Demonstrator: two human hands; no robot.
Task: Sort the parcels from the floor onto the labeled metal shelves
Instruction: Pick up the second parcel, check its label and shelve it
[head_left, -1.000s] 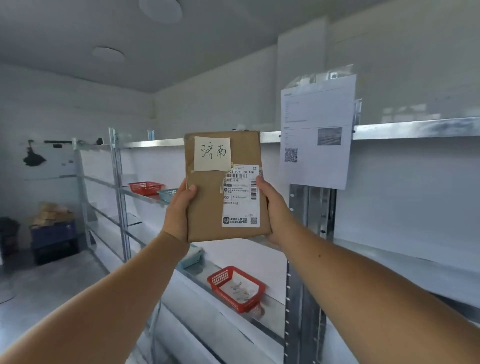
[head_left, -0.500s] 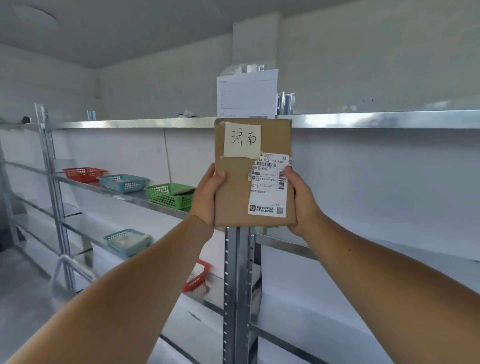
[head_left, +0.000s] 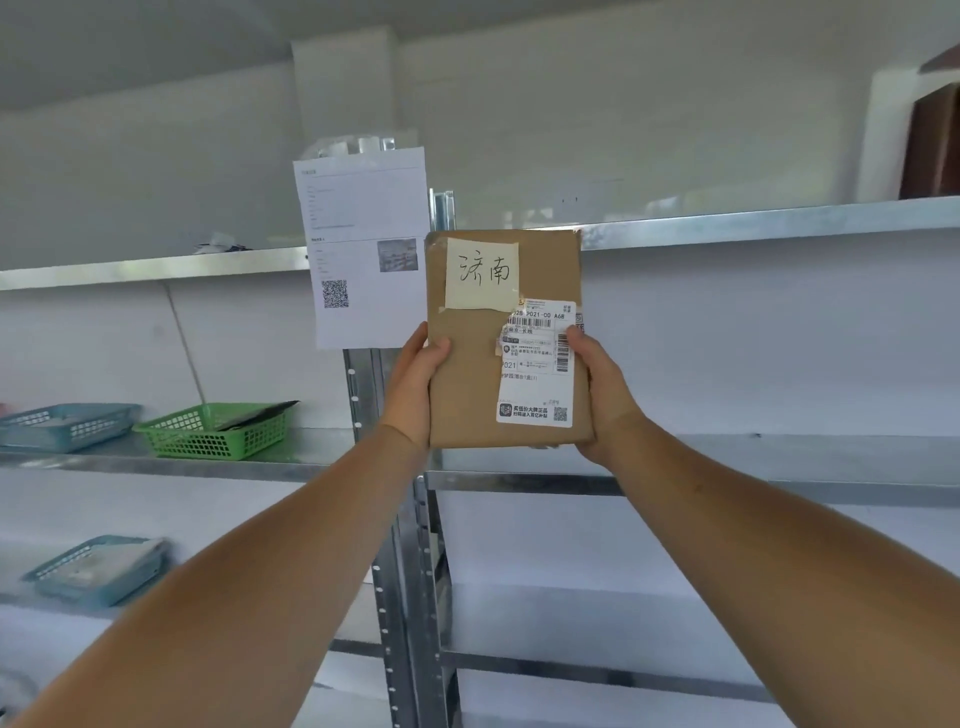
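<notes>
I hold a flat brown cardboard parcel (head_left: 467, 384) upright in front of the metal shelves (head_left: 727, 228). A yellow note with handwritten characters is taped near its top, and a white shipping label sits at its lower right. My left hand (head_left: 413, 387) grips its left edge, thumb on the front. My right hand (head_left: 602, 389) grips its right edge, thumb over the label. The parcel's back is hidden.
A printed sheet with a QR code (head_left: 363, 249) hangs on the shelf upright (head_left: 405, 571). A green basket (head_left: 213, 428) and a blue basket (head_left: 62, 426) stand on the middle left shelf, another blue basket (head_left: 98, 569) one shelf lower. A brown box (head_left: 932, 140) sits top right.
The view has swung right along the shelves; the red baskets have left the frame. Both hands still hold the parcel upright, now just right of the hanging sheet.
</notes>
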